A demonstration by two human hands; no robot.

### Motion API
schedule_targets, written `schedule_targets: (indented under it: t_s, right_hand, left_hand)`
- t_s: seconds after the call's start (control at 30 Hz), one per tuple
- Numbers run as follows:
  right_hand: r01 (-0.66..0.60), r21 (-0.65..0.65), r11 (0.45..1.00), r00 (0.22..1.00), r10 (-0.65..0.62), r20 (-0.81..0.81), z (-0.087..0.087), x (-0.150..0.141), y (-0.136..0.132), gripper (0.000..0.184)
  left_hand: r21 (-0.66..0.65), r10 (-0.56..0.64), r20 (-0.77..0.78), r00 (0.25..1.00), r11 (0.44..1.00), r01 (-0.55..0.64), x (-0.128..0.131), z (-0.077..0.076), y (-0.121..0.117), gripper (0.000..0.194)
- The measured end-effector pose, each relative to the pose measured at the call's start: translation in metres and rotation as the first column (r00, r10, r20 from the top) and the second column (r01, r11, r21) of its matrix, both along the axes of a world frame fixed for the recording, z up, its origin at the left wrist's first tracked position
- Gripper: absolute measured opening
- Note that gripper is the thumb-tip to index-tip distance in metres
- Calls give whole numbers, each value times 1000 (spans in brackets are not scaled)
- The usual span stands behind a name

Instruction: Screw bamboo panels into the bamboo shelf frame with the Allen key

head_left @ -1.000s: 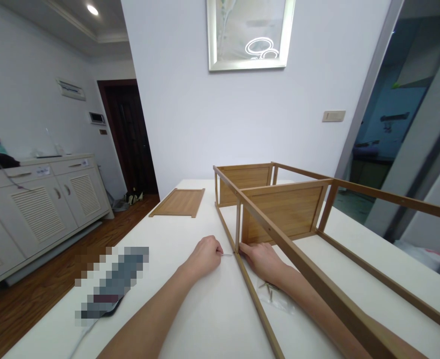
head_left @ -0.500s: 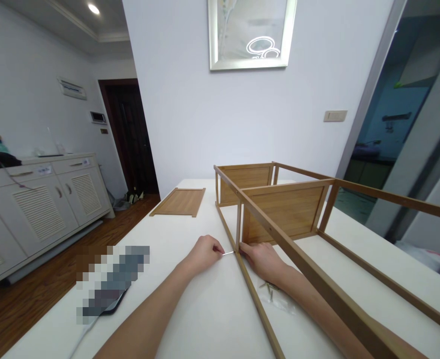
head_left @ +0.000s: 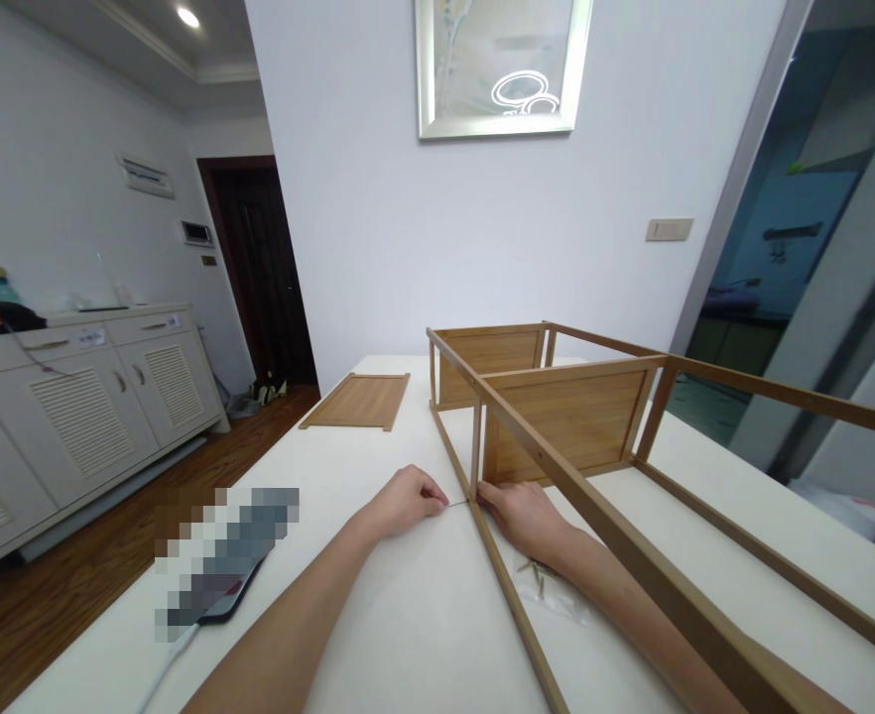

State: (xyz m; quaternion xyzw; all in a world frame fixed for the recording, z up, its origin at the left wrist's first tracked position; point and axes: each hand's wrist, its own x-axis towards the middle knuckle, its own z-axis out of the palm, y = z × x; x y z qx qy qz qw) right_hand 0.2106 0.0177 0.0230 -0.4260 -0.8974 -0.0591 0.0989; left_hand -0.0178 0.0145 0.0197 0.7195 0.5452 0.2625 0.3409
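Note:
My left hand point(head_left: 409, 504) is closed in a pinch on a thin hex key point(head_left: 458, 504); its bent end is hidden in the fingers. The far tip meets the outer side of the wooden shelf frame point(head_left: 508, 585), low down where a short upright joins the bottom rail. Inside the frame, my right hand point(head_left: 523, 516) grips that same joint, with its fingertips at the foot of the upright and partly hidden. The frame lies on its side with slatless wooden shelf panels point(head_left: 567, 421) standing between its rails. Beside my right forearm lie several screws point(head_left: 536, 575) on a clear plastic bag point(head_left: 561, 603).
A loose wooden panel point(head_left: 357, 401) lies flat at the far left of the white table point(head_left: 408, 635). At the left edge is a blurred-out phone point(head_left: 233, 585) with a white cable point(head_left: 164, 666). Long frame rails point(head_left: 631, 540) cross above my right forearm.
The hex key looks darker and slightly turned in my left fingers, its tip still at the joint. My right hand stays in place. The view has shifted very slightly.

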Motion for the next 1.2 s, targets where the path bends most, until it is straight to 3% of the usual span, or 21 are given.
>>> schedule_targets:
  t_s: [0.4, 0.73, 0.87, 1.07, 1.2]
  right_hand:
    - [-9, 3, 1000, 1000, 9, 13, 0, 0, 1, 24]
    - [1, -20, 1000, 1000, -1, 9, 1, 0, 0, 26]
    - [5, -27, 1000, 1000, -5, 5, 4, -1, -2, 25]
    - [15, -35, 999, 1000, -15, 9, 7, -2, -4, 25]
    - [14, -6, 1000, 999, -14, 29, 8, -3, -6, 26]
  left_hand:
    - [5, -24, 3, 1000, 1000, 24, -1, -2, 2, 22]
    - [180, -33, -149, 988, 982, 60, 1, -3, 2, 16]
    - [113, -13, -69, 998, 993, 21, 1, -2, 1, 15]
    - [-190, 140, 237, 961, 977, -95, 1, -7, 5, 18]
    - [-266, 223, 267, 938, 952, -150, 4, -7, 8, 19]
